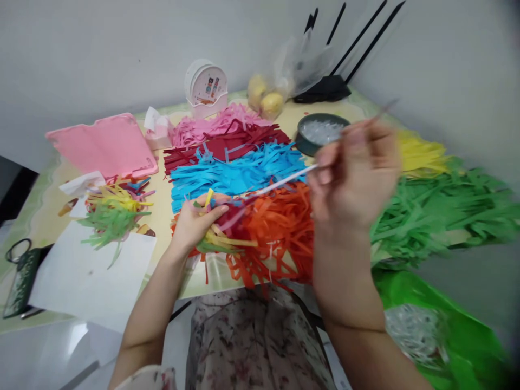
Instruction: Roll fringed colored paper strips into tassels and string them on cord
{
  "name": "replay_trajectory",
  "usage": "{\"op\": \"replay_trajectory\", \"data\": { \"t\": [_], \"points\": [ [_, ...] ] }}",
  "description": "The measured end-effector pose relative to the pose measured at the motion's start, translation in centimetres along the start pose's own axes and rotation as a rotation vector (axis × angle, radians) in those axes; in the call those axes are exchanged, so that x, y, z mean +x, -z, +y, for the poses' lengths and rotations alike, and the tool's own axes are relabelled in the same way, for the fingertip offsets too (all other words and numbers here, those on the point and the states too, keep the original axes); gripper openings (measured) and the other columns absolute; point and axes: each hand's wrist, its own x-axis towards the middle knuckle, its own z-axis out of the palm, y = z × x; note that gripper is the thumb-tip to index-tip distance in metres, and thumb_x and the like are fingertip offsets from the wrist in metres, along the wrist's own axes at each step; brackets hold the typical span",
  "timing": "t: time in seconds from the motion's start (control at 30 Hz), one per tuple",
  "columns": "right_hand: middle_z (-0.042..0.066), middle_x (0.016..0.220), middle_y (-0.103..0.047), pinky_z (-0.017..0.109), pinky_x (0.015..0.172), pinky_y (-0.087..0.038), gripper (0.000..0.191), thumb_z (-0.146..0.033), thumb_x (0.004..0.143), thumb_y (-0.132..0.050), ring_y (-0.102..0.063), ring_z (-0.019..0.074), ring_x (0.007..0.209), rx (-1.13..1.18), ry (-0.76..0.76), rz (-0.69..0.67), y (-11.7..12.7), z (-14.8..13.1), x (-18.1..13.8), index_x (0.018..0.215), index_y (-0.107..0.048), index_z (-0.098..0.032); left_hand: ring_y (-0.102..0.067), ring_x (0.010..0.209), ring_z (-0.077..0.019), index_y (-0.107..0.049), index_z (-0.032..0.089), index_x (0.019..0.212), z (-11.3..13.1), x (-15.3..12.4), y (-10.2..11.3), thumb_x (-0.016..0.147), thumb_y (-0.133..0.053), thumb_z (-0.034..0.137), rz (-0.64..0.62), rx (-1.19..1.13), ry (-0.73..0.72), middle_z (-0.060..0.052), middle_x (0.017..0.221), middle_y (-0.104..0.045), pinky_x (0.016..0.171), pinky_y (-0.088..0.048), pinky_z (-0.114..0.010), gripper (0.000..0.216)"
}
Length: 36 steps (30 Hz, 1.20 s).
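My left hand (194, 219) rests near the table's front edge, fingers closed on a small bunch of mixed paper strips (221, 238) in yellow, green and red. My right hand (354, 176) is raised above the orange strip pile (280, 227), blurred, pinching a thin pale strip (280, 184) that stretches left toward the bunch. Heaps of blue strips (235, 173), dark red strips (231, 143) and pink strips (211, 127) lie behind.
Green strips (439, 211) and yellow strips (418, 151) fill the right side. A dark bowl (304, 143) of clear bits, a pink folder (101, 143), a mixed strip bundle (114, 208), white paper (81, 276), scissors (20, 271) and a green bag (447, 325) surround me.
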Motion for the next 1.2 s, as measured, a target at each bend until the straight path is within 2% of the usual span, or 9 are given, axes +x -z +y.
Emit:
{"op": "replay_trajectory", "data": {
  "t": [0.07, 0.1, 0.27, 0.43, 0.5, 0.6, 0.73, 0.93, 1.2],
  "points": [
    [-0.007, 0.058, -0.046, 0.023, 0.039, -0.021, 0.017, -0.031, 0.092, -0.069, -0.036, 0.004, 0.042, 0.021, 0.15, 0.1, 0.4, -1.2, 0.3, 0.079, -0.06, -0.025, -0.072, 0.088, -0.0215, -0.079, 0.017, 0.089, 0.2, 0.1, 0.1, 0.068, -0.088, 0.039, 0.045, -0.023, -0.037, -0.007, 0.095, -0.078, 0.08, -0.057, -0.03, 0.032],
    [-0.006, 0.058, -0.047, 0.023, 0.039, -0.024, 0.015, -0.028, 0.092, -0.07, -0.038, 0.0043, 0.043, -0.014, 0.17, 0.068, 0.3, -1.4, 0.0, 0.079, -0.064, -0.024, -0.07, 0.084, -0.0202, -0.078, 0.017, 0.087, 0.3, 0.2, 0.2, 0.066, -0.089, 0.038, 0.062, -0.031, -0.044, -0.006, 0.092, -0.077, 0.077, -0.056, -0.03, 0.032],
    [-0.001, 0.067, -0.068, 0.023, 0.05, -0.044, 0.003, -0.022, 0.088, -0.072, -0.057, 0.0099, 0.054, -0.356, -0.017, -0.501, -2.2, 0.2, -4.0, 0.087, -0.075, -0.022, -0.056, 0.064, -0.0129, -0.067, 0.018, 0.073, 0.5, 0.0, 0.1, 0.066, -0.088, 0.034, 0.062, -0.018, -0.071, 0.001, 0.071, -0.063, 0.063, -0.047, -0.026, 0.027],
    [0.005, 0.098, -0.08, 0.028, 0.079, -0.054, 0.014, -0.021, 0.093, -0.063, -0.072, 0.0177, 0.084, -0.467, 0.104, -0.725, -4.7, 2.8, -6.2, 0.097, -0.077, -0.022, -0.046, 0.061, -0.0118, -0.057, 0.02, 0.067, 0.3, -0.2, 0.0, 0.066, -0.075, 0.019, 0.065, 0.028, -0.118, 0.004, 0.064, -0.052, 0.057, -0.041, -0.023, 0.018],
    [0.004, 0.099, -0.08, 0.028, 0.082, -0.053, 0.015, -0.021, 0.094, -0.062, -0.072, 0.0176, 0.087, -0.503, 0.093, -0.78, -4.8, 3.1, -5.9, 0.097, -0.076, -0.022, -0.045, 0.061, -0.0114, -0.056, 0.02, 0.066, 0.4, -0.1, 0.0, 0.065, -0.072, 0.016, 0.051, 0.057, -0.129, 0.004, 0.064, -0.051, 0.056, -0.039, -0.023, 0.016],
    [0.002, 0.084, -0.077, 0.024, 0.071, -0.049, 0.012, -0.022, 0.093, -0.062, -0.067, 0.0139, 0.071, -0.502, 0.056, -0.801, -4.3, 3.0, -5.1, 0.09, -0.074, -0.02, -0.046, 0.062, -0.011, -0.058, 0.019, 0.069, 0.6, -0.1, 0.0, 0.065, -0.075, 0.02, 0.005, 0.049, -0.117, 0.004, 0.066, -0.053, 0.059, -0.04, -0.022, 0.017],
    [-0.001, 0.07, -0.069, 0.023, 0.06, -0.044, 0.013, -0.027, 0.092, -0.063, -0.058, 0.011, 0.058, -0.48, 0.002, -0.729, -3.7, 2.7, -4.6, 0.092, -0.073, -0.018, -0.051, 0.064, -0.0119, -0.065, 0.018, 0.077, 0.5, -0.2, 0.2, 0.068, -0.085, 0.033, -0.035, -0.013, -0.062, 0.003, 0.07, -0.057, 0.061, -0.043, -0.023, 0.027],
    [0.0, 0.071, -0.072, 0.024, 0.058, -0.046, 0.018, -0.032, 0.09, -0.066, -0.061, 0.0125, 0.059, -0.346, -0.112, -0.639, -3.4, 2.7, -4.0, 0.098, -0.075, -0.019, -0.066, 0.076, -0.0196, -0.076, 0.018, 0.079, -0.2, -0.2, 0.3, 0.077, -0.082, 0.049, -0.091, -0.057, -0.083, -0.005, 0.08, -0.072, 0.076, -0.055, -0.03, 0.031],
    [-0.002, 0.059, -0.065, 0.023, 0.051, -0.042, 0.017, -0.032, 0.085, -0.069, -0.057, 0.0114, 0.053, -0.274, -0.299, -0.805, -3.5, 3.1, -3.0, 0.092, -0.073, -0.017, -0.065, 0.071, -0.0188, -0.072, 0.018, 0.069, 0.1, -0.2, 0.3, 0.078, -0.081, 0.047, -0.249, 0.002, -0.088, -0.002, 0.069, -0.067, 0.081, -0.056, -0.032, 0.031]
  ]
}}
